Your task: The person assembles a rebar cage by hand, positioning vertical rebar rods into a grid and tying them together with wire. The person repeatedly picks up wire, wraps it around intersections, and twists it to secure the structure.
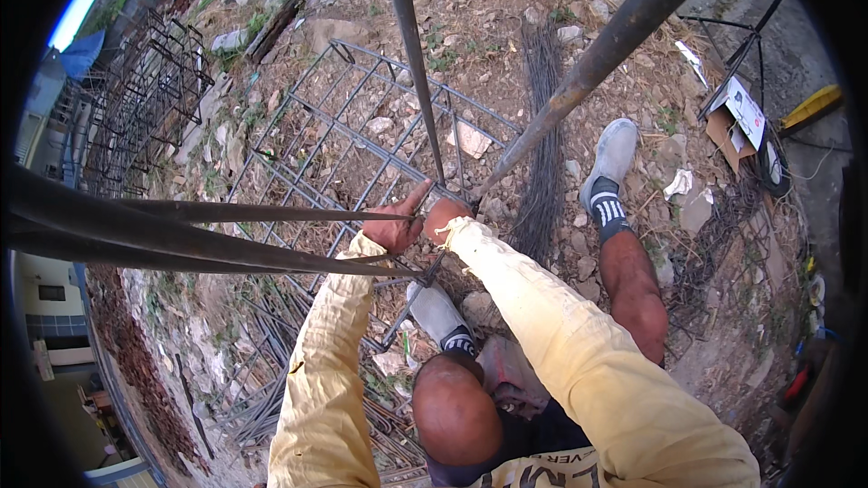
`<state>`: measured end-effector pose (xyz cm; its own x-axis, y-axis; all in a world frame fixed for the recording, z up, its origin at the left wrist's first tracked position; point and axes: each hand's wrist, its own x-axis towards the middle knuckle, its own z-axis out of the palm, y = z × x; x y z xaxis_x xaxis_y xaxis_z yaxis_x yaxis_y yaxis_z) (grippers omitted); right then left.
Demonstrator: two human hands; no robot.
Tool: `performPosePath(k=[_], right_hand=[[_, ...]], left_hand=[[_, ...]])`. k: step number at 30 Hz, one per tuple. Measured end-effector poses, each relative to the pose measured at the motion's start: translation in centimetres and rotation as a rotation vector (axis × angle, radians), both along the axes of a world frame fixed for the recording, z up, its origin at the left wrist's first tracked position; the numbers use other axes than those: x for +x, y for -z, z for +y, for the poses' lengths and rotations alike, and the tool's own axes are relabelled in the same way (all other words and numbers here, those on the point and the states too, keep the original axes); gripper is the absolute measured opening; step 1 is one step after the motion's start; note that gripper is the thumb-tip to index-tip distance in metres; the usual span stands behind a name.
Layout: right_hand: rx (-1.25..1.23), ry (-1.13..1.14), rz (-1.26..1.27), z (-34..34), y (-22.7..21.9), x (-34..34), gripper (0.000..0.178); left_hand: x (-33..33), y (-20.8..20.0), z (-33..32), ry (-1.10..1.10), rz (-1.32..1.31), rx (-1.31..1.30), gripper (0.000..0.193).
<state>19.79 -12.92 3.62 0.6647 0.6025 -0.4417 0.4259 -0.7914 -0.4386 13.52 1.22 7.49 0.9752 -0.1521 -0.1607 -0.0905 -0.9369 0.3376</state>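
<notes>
- Sleeves [324, 389] of pale yellow cloth cover both forearms, which rise from the lower edge; the left one runs steeply upward, the right one slants up and leftward.
- Dark metal bars [181, 239] reach in from the left, one passing over the left wrist.
- The left hand [393, 229] has its index finger extended up and rightward, the other fingers bent.
- The right hand [446, 214] is curled, its back toward the camera, just beside the left; I cannot tell what either is gripping.
- A steel-bar cage [391, 159] lies on the rubble ground [493, 32], its near end at the hands, the rest stretching up and leftward beyond them.
- A rusty pole [615, 45] and a thinner pole [409, 36] slope down toward the hands from above.
- A bundle of thin wire [542, 136] lies right of the cage.
- Farther off, left, stand more cages [136, 95].
</notes>
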Motion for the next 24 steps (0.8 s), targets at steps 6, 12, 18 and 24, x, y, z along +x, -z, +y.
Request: performPosePath(k=[6,12,18,24], right_hand=[[0.318,-0.074,0.402,1.4,3.6,0.6,0.021],[0.816,0.672,0.939,0.4,11.2,1.2,0.018],[0.746,0.955,1.239,1.7,3.1,-0.7,0.018],[0.657,0.889,1.252,1.2,2.5,0.1,0.014]], left_hand=[[-1.4,1.5,1.3,0.001,-0.235,-0.098,0.045],[0.8,1.2,-0.5,0.038,-0.171,-0.082,0.031],[-1.1,0.9,1.0,0.004,-0.110,0.015,0.031],[-0.8,0.7,1.0,0.044,-0.157,-0.013,0.027]])
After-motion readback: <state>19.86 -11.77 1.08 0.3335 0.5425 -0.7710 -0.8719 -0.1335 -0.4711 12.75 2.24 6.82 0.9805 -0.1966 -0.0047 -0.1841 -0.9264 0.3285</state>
